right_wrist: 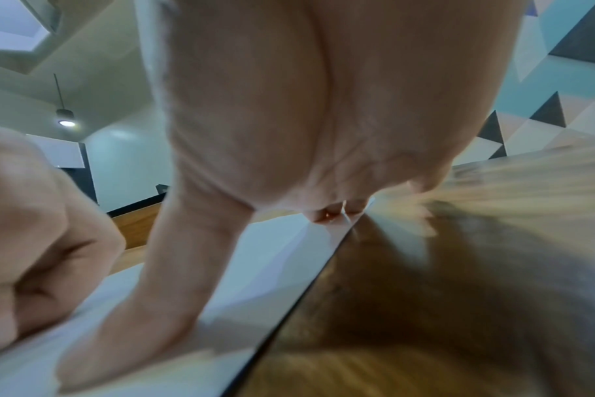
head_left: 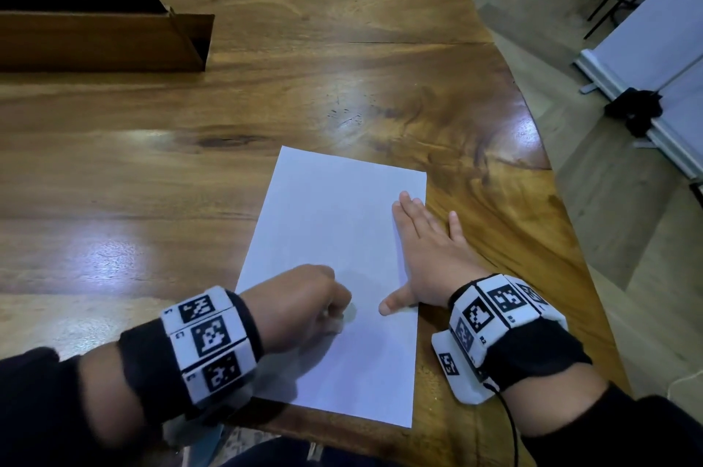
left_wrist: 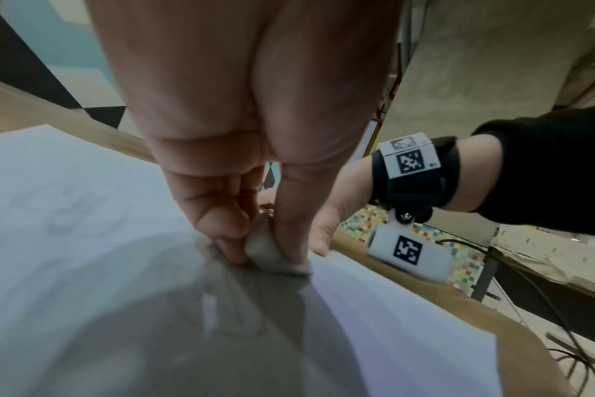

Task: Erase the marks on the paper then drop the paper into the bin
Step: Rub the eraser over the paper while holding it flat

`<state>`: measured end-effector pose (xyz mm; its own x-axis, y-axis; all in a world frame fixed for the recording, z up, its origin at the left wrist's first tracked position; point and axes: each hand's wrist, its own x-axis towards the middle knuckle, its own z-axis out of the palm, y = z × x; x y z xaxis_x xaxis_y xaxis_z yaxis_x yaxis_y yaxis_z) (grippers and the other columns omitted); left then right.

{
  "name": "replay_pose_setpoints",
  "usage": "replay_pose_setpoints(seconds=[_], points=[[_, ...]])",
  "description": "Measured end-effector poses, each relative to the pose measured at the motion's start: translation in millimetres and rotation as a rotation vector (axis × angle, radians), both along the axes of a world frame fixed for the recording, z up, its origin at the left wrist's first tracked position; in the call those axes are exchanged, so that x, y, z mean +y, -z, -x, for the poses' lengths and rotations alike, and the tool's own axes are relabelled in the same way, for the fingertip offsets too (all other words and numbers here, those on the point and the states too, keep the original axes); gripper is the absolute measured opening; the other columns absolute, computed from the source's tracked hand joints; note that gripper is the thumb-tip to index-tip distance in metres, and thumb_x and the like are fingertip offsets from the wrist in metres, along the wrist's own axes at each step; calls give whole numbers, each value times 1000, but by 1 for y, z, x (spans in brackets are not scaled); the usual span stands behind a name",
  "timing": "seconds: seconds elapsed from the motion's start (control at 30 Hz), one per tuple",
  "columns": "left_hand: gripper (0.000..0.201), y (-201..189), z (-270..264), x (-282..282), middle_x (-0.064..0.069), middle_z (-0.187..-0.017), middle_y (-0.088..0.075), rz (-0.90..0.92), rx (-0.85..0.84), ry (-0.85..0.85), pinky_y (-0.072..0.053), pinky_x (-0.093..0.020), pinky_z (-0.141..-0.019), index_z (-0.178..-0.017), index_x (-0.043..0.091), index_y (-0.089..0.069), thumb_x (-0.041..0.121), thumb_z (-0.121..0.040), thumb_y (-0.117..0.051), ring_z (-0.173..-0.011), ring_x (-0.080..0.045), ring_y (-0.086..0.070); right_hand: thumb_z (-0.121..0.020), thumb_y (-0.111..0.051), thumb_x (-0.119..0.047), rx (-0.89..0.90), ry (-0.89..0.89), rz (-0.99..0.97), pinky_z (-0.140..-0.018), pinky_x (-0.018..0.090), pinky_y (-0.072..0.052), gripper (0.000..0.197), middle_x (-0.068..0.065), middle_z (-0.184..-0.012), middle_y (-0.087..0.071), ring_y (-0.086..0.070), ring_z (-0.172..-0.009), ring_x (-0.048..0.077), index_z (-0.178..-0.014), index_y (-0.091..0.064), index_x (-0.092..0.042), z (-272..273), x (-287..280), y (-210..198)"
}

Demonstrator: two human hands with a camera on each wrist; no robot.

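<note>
A white sheet of paper [head_left: 334, 238] lies on the wooden table [head_left: 152, 162] near its front edge. My left hand [head_left: 334, 314] is curled into a fist on the sheet's lower left part. In the left wrist view the left hand [left_wrist: 265, 257] pinches a small white eraser [left_wrist: 260, 245] whose end touches the paper [left_wrist: 391, 322]. Faint pencil marks [left_wrist: 68, 212] show on the sheet beyond it. My right hand [head_left: 418, 246] lies flat with straight, spread fingers on the paper's right edge. In the right wrist view its thumb [right_wrist: 136, 309] presses the sheet [right_wrist: 275, 255].
A dark wooden box [head_left: 106, 37] with an open top stands on the table at the far left. The table's curved right edge [head_left: 563, 200] runs close to my right hand, with floor beyond. A black cable [head_left: 509, 424] hangs from the right wristband.
</note>
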<state>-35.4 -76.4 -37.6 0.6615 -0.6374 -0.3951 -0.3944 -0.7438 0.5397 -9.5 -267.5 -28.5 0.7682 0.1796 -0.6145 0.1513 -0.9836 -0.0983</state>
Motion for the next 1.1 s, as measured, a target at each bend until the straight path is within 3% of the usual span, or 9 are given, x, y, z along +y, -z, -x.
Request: replay_pose_setpoints(seconds=[0.13,0.27,0.43,0.53,0.63,0.73,0.87,1.0,1.1], points=[[15,-7,-15,-3,5,-69,-49,-70,67,-14,-34,-18,-57,-67,23,-58,31,-74,-69,-67,-12,-45,-57,-76,-67,17,-21,9,-114,48,18,147,-3,-150,40,31,-140,12,-145,29,-14,1,-1,2],[15,-14,-40,-23,13,-57,-47,-31,-39,-95,-33,-16,-55,-77,17,-65,28,-71,-72,-66,-11,-46,-54,-77,-67,27,-40,26,-115,48,17,151,-1,-149,42,33,-139,14,-143,32,-12,1,0,2],[13,-14,-58,-50,1,-79,-52,-43,-107,-97,-34,-26,-68,-89,13,-61,23,-80,-63,-78,-19,-48,-54,-77,-67,32,-35,27,-114,47,19,151,-3,-148,43,34,-139,13,-143,33,-14,1,-1,1],[7,-11,-38,-43,-9,-79,-53,-40,-108,22,-33,-28,-67,-75,12,-55,15,-82,-55,-75,-24,-47,-54,-77,-67,28,-34,15,-114,47,19,151,-2,-148,42,34,-139,13,-143,32,-13,1,-1,2],[10,-9,-17,-31,-11,-82,-63,-68,41,214,-39,-28,-65,-73,11,-60,18,-80,-59,-74,-24,-53,-53,-76,-68,28,-38,15,-114,47,19,151,-2,-148,42,34,-138,13,-143,32,-13,1,-1,3],[8,-9,-28,-34,-9,-85,-66,-63,23,163,-48,-31,-73,-79,13,-65,20,-79,-61,-80,-24,-59,-54,-76,-68,29,-35,12,-114,47,18,151,-2,-149,41,33,-139,13,-144,31,-13,1,0,3],[6,-9,-38,-42,-8,-82,-52,-27,-150,38,-43,-35,-72,-78,10,-57,11,-82,-52,-80,-29,-54,-54,-77,-68,25,-31,19,-115,47,18,150,-2,-149,41,33,-139,13,-144,31,-13,1,0,2],[8,-8,-15,-27,-15,-83,-62,-103,25,237,-45,-35,-70,-74,8,-60,9,-77,-53,-78,-31,-56,-53,-77,-68,28,-34,20,-114,48,18,151,-1,-149,41,33,-139,14,-144,30,-12,1,0,2],[7,-10,-19,-28,-10,-86,-63,-81,35,199,-50,-36,-75,-77,12,-63,12,-76,-56,-81,-28,-59,-54,-77,-67,26,-31,17,-114,47,18,150,-1,-150,41,33,-139,14,-144,30,-12,2,0,1]])
